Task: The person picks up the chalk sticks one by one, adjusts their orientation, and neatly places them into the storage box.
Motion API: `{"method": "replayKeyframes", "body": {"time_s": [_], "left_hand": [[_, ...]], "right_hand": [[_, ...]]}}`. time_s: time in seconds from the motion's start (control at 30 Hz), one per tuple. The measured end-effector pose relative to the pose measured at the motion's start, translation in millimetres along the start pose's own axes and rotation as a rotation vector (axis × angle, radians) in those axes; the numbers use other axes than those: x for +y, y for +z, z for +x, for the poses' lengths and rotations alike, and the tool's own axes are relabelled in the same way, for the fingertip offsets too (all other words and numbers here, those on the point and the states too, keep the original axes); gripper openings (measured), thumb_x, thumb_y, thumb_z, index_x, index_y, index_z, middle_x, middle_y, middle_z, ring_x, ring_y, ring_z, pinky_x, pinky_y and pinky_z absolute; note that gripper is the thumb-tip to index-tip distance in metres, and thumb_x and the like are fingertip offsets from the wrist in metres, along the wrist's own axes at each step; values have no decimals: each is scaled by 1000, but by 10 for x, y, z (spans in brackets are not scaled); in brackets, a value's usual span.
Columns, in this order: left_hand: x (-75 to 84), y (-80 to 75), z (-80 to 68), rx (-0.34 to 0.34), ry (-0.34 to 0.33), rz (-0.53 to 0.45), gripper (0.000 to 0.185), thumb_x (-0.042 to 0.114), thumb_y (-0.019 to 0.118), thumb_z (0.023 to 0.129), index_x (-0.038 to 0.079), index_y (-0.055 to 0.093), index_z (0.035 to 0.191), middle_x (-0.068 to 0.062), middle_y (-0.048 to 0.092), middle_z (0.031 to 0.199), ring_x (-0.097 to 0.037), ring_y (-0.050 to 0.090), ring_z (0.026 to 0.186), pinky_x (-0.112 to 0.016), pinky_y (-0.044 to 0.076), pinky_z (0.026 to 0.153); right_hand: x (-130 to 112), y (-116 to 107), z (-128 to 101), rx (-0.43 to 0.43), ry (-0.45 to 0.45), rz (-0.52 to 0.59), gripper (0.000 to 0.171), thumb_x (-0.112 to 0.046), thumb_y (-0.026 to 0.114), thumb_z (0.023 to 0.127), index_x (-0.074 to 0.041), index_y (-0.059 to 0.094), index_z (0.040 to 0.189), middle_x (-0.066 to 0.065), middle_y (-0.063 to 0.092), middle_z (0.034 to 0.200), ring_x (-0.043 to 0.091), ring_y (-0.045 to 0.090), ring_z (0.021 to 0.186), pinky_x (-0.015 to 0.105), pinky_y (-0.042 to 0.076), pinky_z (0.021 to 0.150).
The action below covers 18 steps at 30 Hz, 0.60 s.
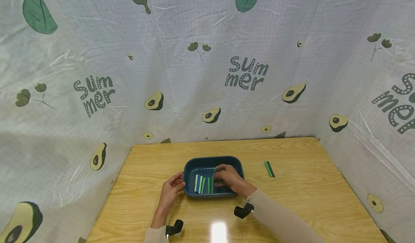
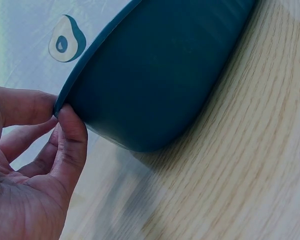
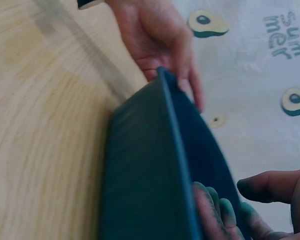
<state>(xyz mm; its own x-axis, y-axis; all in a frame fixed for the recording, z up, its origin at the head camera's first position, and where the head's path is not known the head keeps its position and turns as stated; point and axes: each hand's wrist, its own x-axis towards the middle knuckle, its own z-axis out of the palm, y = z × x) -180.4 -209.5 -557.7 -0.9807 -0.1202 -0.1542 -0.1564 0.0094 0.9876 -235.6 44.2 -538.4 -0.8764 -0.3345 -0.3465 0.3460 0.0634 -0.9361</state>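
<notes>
A dark blue plastic tray (image 1: 207, 163) sits on the table, holding several slim chalk-like sticks (image 1: 203, 185) in greens and blue, lined up in its left half. At the tray's left end, my left hand (image 1: 170, 190) pinches the rim between thumb and fingers, plain in the left wrist view. My right hand (image 1: 228, 177) reaches inside the right half, blurred in the head view. Green dust covers its fingertips, and in the right wrist view the thumb (image 3: 270, 186) stands apart from the fingers with nothing seen between them. The tray wall partly hides those fingers.
Two more sticks, one green (image 1: 268, 169) and one very dark (image 1: 271, 169), lie side by side on the wooden table (image 1: 301, 189) to the right of the tray. A printed cloth (image 1: 181, 73) hangs behind the table and along both sides.
</notes>
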Motion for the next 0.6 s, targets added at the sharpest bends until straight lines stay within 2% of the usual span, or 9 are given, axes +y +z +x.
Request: {"method": "replayKeyframes", "body": {"time_s": [0.23,0.4,0.6], "left_hand": [[4,-1,-5,1,-4,-1,47,-4,58,93,-3,51,140,-26,53,134,-31,53,119,-16,52,79],[-3,-12,-4,2,-6,8,47,-3,58,94,-3,50,140,-25,53,134,-25,55,116,-16,52,79],[-6,-13,6,5,-4,5,46,-3,58,94,-3,51,139,-24,54,133,-20,56,112,-16,52,79]], "right_hand": [[-154,-106,-134,43,-79,3,41,-9,62,92,4,51,129,27,61,118,28,68,98,48,58,82],[-243,-213,-206,97,-111,1,32,-9,62,93,2,55,123,19,63,109,20,68,89,45,59,79],[-297,-355,-324,175,-136,-10,28,-6,60,94,1,58,121,15,63,107,20,67,87,45,59,78]]}}
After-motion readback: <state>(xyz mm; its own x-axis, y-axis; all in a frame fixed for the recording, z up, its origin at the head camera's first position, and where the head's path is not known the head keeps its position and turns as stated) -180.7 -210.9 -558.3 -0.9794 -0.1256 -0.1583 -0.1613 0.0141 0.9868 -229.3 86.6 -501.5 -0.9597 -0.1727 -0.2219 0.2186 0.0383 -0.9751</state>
